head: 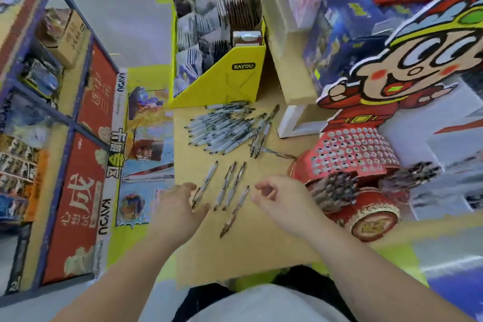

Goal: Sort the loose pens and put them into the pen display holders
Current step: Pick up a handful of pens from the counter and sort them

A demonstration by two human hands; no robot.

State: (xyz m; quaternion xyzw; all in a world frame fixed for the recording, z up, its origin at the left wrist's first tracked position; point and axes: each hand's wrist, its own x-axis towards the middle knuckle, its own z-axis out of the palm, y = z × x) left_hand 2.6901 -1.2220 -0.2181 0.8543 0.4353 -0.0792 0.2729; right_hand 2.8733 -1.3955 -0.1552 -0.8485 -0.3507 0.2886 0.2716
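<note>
Here, four pens (227, 188) between both hands' fingers (189, 187).

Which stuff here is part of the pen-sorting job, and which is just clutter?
Job:
- pile of loose pens
- four separated pens
- red pen display holder, already partly filled
- left hand and right hand, both open, holding nothing

Clutter:
- yellow KAYOU box of card packs
- red banner
- cartoon cutout
- cardboard box
</note>
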